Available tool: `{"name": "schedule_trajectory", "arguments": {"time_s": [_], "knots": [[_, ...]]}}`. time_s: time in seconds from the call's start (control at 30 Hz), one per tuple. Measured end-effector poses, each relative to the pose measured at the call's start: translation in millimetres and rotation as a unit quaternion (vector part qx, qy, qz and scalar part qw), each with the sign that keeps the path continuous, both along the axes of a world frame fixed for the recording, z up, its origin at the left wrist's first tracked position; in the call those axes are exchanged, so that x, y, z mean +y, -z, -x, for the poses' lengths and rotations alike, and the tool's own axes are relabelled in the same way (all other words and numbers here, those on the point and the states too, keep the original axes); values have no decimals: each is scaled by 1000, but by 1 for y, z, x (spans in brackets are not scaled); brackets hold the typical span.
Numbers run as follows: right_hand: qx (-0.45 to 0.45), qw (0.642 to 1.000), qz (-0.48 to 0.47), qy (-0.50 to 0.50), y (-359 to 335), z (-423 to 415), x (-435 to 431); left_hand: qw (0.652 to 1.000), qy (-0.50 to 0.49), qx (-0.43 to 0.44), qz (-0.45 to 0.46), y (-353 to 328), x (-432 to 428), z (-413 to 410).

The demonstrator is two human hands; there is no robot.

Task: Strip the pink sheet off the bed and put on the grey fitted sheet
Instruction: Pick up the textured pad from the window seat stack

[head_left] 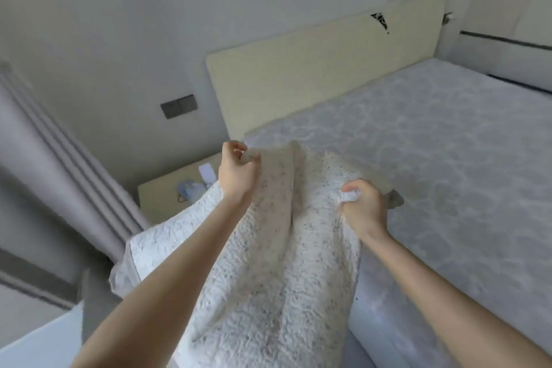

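Left hand is raised with its fingers curled, pinching the top edge of the sheet between thumb and fingertips. Right hand, lower and to its right, is closed in a fist round a bunched bit of the same edge.

Beyond both hands lies the bare mattress, pale grey with a faint swirled quilting, reaching away to the right of the right hand. Behind it, past the left hand, stands a cream headboard with a dark mark near its top. Just below and left of the left hand is a nightstand, partly hidden by the sheet and the left forearm, with a bluish thing and a small white one on it, both too blurred to name. Further left hangs a grey curtain, and a dark wall switch sits above the nightstand.

The sheet is off-white, nubbly and flecked with dark specks. Its top edge is stretched between the hands above the mattress's near corner, and it falls in long folds between the forearms toward the person. One fold spills out under the left forearm. A small grey flap shows just past the right hand.
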State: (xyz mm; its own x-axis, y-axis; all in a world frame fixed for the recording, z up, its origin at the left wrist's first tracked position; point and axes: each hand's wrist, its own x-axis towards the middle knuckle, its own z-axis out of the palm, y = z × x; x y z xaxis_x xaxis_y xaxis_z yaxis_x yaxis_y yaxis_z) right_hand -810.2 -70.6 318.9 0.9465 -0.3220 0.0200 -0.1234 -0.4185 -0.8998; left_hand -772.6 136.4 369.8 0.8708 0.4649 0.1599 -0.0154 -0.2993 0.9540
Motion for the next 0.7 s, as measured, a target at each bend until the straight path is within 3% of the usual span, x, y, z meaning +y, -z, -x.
{"name": "schedule_trajectory", "arguments": {"time_s": [0.37,0.7], "knots": [[27,978,-5,207,46,-187,-31,973,221,61,-38,31,-57,-268],[68,957,25,281,79,-370,-95,954,281,100,-38,72,-134,-472]]}}
